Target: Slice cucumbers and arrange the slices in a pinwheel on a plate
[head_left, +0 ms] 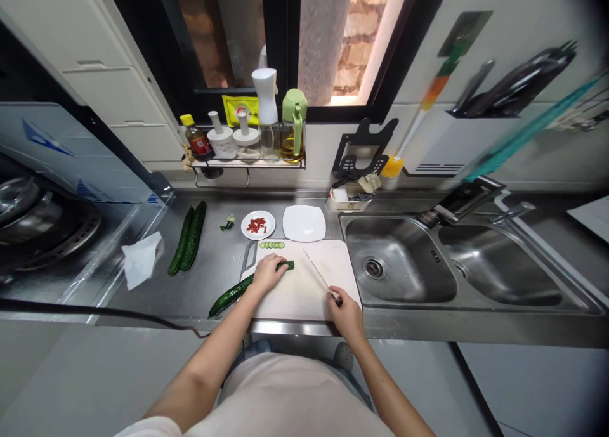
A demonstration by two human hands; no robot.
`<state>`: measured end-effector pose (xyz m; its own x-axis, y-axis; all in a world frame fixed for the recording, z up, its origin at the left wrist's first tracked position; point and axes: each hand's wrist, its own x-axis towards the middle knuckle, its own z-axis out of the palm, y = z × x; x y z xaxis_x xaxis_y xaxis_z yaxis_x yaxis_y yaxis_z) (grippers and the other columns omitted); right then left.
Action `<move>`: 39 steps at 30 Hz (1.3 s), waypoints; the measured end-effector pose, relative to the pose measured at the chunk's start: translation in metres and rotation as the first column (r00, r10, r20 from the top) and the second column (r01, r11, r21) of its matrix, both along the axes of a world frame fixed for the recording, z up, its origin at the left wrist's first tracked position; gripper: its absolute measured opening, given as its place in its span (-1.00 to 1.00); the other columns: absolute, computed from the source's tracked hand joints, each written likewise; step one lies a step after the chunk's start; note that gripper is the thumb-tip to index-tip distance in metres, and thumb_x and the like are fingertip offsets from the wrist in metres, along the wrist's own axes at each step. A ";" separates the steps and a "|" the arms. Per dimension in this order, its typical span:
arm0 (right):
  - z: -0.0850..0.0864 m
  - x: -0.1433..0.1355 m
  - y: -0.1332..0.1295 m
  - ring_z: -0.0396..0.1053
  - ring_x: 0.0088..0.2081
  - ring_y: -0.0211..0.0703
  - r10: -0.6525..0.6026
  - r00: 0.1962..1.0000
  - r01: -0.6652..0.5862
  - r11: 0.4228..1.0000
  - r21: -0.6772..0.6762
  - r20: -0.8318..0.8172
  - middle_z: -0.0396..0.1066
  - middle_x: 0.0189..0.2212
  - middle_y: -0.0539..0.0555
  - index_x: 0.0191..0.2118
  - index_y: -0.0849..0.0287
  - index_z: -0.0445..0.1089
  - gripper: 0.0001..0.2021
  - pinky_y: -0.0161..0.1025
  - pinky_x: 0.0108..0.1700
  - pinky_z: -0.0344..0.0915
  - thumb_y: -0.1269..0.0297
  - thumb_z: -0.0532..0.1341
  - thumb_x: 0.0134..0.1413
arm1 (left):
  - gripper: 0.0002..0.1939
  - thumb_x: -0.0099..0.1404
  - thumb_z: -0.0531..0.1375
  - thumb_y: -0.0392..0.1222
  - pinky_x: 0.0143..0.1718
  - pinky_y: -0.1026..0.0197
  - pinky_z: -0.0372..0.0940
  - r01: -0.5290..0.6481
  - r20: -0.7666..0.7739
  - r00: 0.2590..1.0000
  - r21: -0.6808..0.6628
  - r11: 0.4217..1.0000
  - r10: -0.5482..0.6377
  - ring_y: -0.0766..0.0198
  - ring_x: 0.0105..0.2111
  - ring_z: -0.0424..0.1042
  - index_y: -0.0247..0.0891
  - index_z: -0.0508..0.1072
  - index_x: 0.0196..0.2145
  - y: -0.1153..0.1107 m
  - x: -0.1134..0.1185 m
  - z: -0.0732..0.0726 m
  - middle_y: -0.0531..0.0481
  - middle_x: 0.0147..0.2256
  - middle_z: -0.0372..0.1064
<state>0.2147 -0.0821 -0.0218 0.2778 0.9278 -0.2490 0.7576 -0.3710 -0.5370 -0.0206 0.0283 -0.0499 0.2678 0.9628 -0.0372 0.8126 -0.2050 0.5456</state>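
A long dark green cucumber (232,297) lies slantwise over the left part of the white cutting board (304,300). My left hand (268,273) is closed over it near its cut right end, which pokes out past the fingers. In my right hand (347,311) is the handle of a kitchen knife (316,269); its thin blade points up and left above the board, apart from the cucumber. A short row of cucumber slices (272,245) sits along the board's far left edge. Behind the board stand a white plate of chopped red pieces (245,226) and a bare squarish white plate (304,223).
Two whole cucumbers (189,237) and a white tissue (143,259) lie to the left, near the stove (71,240). Green scraps (228,223) rest behind the board. A double sink (404,295) borders it on the right. Above hangs a rack of seasoning bottles (247,163).
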 end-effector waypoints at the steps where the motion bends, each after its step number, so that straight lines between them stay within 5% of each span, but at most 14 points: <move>1: -0.001 0.000 0.001 0.43 -0.25 -0.11 -0.006 1.000 0.006 1.000 0.001 -0.012 0.51 -0.31 0.07 -0.01 0.09 0.44 -0.61 -0.30 -0.26 0.19 0.11 0.02 0.16 | -0.73 0.30 0.10 -0.04 -0.02 0.16 0.19 -0.003 -0.002 1.000 -0.002 1.000 0.003 0.17 -0.08 0.35 -0.16 0.50 -0.14 -0.001 0.000 0.000 -0.07 -0.17 0.42; 17: 0.004 -0.026 0.012 0.32 -0.40 -0.17 0.131 0.991 -0.130 0.991 -0.039 0.023 0.42 -0.48 0.04 -0.24 0.17 0.40 -0.69 -0.33 -0.39 0.01 0.19 -0.06 0.23 | -0.73 0.22 0.20 -0.09 -0.02 0.15 0.20 0.065 0.015 0.998 -0.027 0.997 -0.065 0.16 -0.09 0.36 -0.16 0.50 -0.12 0.002 -0.003 -0.007 -0.05 -0.15 0.43; 39: 0.012 -0.047 0.025 0.41 -0.22 -0.13 0.208 0.972 -0.192 0.972 -0.138 0.110 0.49 -0.23 0.13 -0.04 0.18 0.33 -0.71 -0.31 -0.31 0.05 0.25 -0.05 0.27 | -0.74 0.24 0.16 -0.04 -0.01 0.15 0.19 0.011 -0.054 0.998 -0.009 1.000 -0.011 0.16 -0.09 0.35 -0.15 0.50 -0.17 -0.002 0.006 0.004 -0.06 -0.17 0.42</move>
<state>0.1678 -0.0566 -0.0103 0.1256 0.9309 -0.3430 0.8804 -0.2640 -0.3941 -0.0143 0.0264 -0.0459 0.2755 0.9594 -0.0605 0.8390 -0.2093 0.5023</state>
